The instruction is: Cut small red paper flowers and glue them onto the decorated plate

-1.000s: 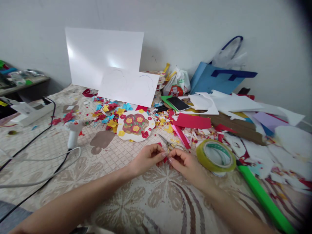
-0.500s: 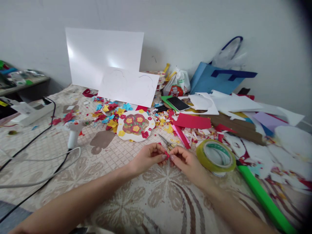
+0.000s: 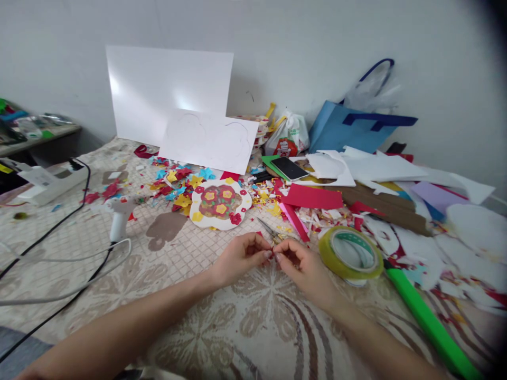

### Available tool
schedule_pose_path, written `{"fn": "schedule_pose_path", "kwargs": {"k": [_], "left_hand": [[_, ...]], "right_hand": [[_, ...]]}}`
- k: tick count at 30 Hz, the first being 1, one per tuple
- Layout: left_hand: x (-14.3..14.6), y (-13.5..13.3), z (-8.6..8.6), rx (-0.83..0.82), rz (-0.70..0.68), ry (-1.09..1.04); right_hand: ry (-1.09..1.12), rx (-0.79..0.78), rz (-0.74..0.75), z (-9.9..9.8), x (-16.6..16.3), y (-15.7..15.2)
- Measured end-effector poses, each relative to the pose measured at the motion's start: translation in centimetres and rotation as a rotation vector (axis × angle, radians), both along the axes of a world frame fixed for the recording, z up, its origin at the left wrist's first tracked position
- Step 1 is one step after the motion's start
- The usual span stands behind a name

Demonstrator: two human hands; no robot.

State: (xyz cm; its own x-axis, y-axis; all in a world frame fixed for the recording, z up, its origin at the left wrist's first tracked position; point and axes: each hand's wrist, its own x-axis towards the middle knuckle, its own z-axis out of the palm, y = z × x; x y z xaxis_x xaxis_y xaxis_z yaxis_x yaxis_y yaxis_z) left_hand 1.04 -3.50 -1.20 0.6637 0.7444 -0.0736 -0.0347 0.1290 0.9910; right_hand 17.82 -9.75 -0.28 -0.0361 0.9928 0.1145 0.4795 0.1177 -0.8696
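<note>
My left hand (image 3: 247, 254) and my right hand (image 3: 295, 258) meet over the patterned cloth, fingertips almost touching. Both are closed in a pinch on a small red paper piece (image 3: 272, 251), mostly hidden by the fingers. Just beyond them lies a pair of scissors (image 3: 269, 228), its blades pointing away to the left and its handles partly covered by my hands. Farther back is a white scalloped card (image 3: 221, 204) decorated with red and yellow paper flowers. A large roll of yellowish tape (image 3: 350, 253) lies to the right of my right hand.
A white glue gun (image 3: 119, 219) stands at left among cables. Paper flowers (image 3: 174, 187) and scraps are heaped behind the card. Red paper strips (image 3: 312, 196), a phone (image 3: 290, 168), a green-handled tool (image 3: 430, 316) and a blue bag (image 3: 352, 126) occupy the right side.
My fingers have shifted slightly around the red paper piece, and less of it shows now. The other things stay where they were.
</note>
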Motion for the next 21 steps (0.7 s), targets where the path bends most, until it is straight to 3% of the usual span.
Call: {"fn": "schedule_pose_path", "kwargs": {"k": [7,17,21], "left_hand": [[-0.05,0.14,0.22,-0.046,0.054,-0.087],[-0.16,-0.1,0.3,0.248,0.027,0.071],[-0.16,-0.17,0.4,0.286,0.079,0.075]], "right_hand": [[0.142,-0.131,-0.006,-0.21,0.59,0.48],[0.257,-0.215,0.026,-1.02,0.94,0.68],[0.187,-0.115,0.024,-0.53,0.6,0.42]]}}
